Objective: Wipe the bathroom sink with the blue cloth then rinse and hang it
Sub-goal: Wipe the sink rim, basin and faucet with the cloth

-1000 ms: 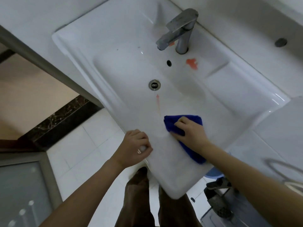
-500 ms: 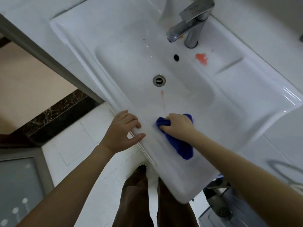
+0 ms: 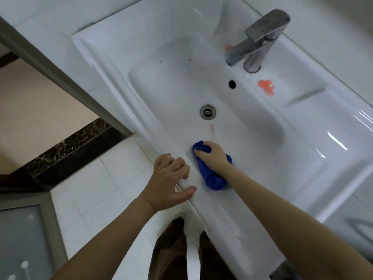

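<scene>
The white sink (image 3: 302, 150) fills the upper right of the head view. My right hand (image 3: 212, 153) presses the bunched blue cloth (image 3: 214, 176) against the near inner wall of the basin, just below a thin pink streak (image 3: 212, 130). My left hand (image 3: 171, 178) rests on the sink's front rim beside it, fingers spread, holding nothing. A larger pink smear (image 3: 266, 87) lies on the ledge near the chrome faucet (image 3: 258, 41). The drain (image 3: 207, 112) sits in the basin's middle.
An overflow hole (image 3: 232, 83) lies below the faucet. White floor tiles (image 3: 90, 188) and a dark marble threshold (image 3: 70, 150) are at the left, with a grey door frame (image 3: 50, 71). My legs and a shoe (image 3: 177, 223) stand below the sink's front edge.
My right hand has slid the cloth leftward along the near basin wall and bunched it tighter. My left hand shifted along the front rim and spread its fingers. The camera moved closer.
</scene>
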`<action>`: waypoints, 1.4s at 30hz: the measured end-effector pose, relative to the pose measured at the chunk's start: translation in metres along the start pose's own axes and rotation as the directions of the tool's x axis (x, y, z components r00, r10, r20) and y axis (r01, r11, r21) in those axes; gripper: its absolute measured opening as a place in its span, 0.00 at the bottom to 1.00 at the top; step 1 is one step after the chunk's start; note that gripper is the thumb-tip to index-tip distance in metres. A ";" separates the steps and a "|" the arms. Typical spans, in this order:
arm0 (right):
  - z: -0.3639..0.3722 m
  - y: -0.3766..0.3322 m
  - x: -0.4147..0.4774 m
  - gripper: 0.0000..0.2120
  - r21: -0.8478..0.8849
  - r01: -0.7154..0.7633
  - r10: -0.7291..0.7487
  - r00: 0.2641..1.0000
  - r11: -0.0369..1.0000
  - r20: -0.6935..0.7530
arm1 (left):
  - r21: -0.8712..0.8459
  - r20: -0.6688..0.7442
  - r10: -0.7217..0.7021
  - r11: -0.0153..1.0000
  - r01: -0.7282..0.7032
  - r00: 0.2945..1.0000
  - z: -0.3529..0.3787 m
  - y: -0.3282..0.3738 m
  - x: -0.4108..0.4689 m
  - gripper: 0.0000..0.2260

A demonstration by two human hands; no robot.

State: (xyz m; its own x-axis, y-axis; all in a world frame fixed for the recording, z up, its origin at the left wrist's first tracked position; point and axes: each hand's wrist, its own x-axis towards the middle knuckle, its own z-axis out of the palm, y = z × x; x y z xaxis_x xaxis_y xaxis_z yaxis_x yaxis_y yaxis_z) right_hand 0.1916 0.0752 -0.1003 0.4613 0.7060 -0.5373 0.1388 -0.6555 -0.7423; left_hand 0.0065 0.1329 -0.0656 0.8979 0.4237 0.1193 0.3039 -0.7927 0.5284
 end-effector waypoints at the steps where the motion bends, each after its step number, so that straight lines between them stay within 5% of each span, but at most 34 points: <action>1: -0.007 0.005 0.004 0.09 -0.075 0.050 -0.047 0.998 0.996 0.041 | 0.000 -0.001 0.001 1.000 -0.001 1.000 0.001 -0.001 0.000 0.13; 5: -0.044 0.027 0.040 0.12 -0.509 0.228 -0.179 0.973 0.830 0.143 | -0.014 -0.009 -0.004 1.000 0.003 1.000 -0.001 -0.001 0.000 0.12; 8: -0.071 0.033 0.085 0.14 -0.670 0.153 -0.239 0.970 0.727 -0.037 | -0.020 -0.005 -0.006 1.000 0.006 1.000 -0.001 -0.001 -0.001 0.12; 12: -0.064 0.020 0.115 0.13 -0.346 0.016 -0.164 0.900 0.938 -0.403 | -0.014 -0.010 -0.004 1.000 0.004 1.000 0.003 -0.004 -0.003 0.13; 16: -0.002 -0.004 0.084 0.18 -0.105 0.138 -0.146 0.987 0.985 -0.067 | -0.002 0.031 -0.006 1.000 0.006 0.999 -0.001 -0.003 -0.002 0.13; 19: -0.004 -0.008 0.034 0.11 0.065 0.060 -0.066 0.994 0.996 0.084 | 0.003 0.077 -0.018 1.000 0.018 0.997 -0.008 0.001 0.000 0.13; 21: -0.028 -0.006 -0.006 0.06 -0.026 0.065 -0.058 0.973 0.998 0.222 | 0.003 0.088 -0.019 1.000 0.019 0.996 -0.009 0.003 0.000 0.13; 24: -0.066 0.001 -0.062 0.10 -0.422 0.239 -0.057 0.914 0.874 0.401 | 0.005 0.099 -0.042 0.999 0.041 0.994 -0.011 0.004 0.000 0.13; 26: -0.097 0.012 -0.072 0.14 -0.607 0.310 -0.094 0.928 0.731 0.361 | 0.003 0.095 -0.043 0.999 0.043 0.995 -0.012 0.004 0.001 0.13; 29: -0.161 0.033 -0.048 0.17 -0.787 0.115 -0.172 0.985 0.606 0.011 | 0.005 0.079 -0.036 0.999 0.036 0.996 -0.012 0.004 0.001 0.13; 31: -0.186 0.043 -0.033 0.16 -0.757 -0.032 -0.214 0.951 0.653 -0.224 | 0.010 0.080 -0.031 0.999 0.031 0.996 -0.011 0.004 0.001 0.13; 33: -0.168 0.046 -0.038 0.14 -0.674 -0.031 -0.242 0.921 0.738 -0.306 | 0.013 0.074 -0.042 0.999 0.041 0.996 -0.010 0.003 0.000 0.13; 36: -0.093 0.044 -0.091 0.12 -0.491 0.096 -0.268 0.918 0.866 -0.292 | 0.014 0.064 -0.039 0.999 0.038 0.997 -0.009 0.005 0.001 0.13; 38: -0.045 0.039 -0.137 0.13 -0.392 0.220 -0.289 0.949 0.893 -0.125 | 0.019 0.068 -0.027 0.999 0.026 0.997 -0.009 0.005 0.000 0.13; 42: -0.055 0.050 -0.153 0.14 -0.487 0.381 -0.384 0.918 0.786 0.099 | 0.020 0.071 -0.020 1.000 0.018 0.997 -0.011 0.005 0.000 0.14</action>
State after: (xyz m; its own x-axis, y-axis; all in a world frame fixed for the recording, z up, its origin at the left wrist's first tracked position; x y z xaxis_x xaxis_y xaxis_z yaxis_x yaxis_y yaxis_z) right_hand 0.1767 -0.0804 -0.0335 0.2837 0.9263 -0.2479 0.7113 -0.3766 -0.5935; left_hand 0.0046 0.1336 -0.0540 0.9122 0.4070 0.0485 0.3266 -0.7933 0.5138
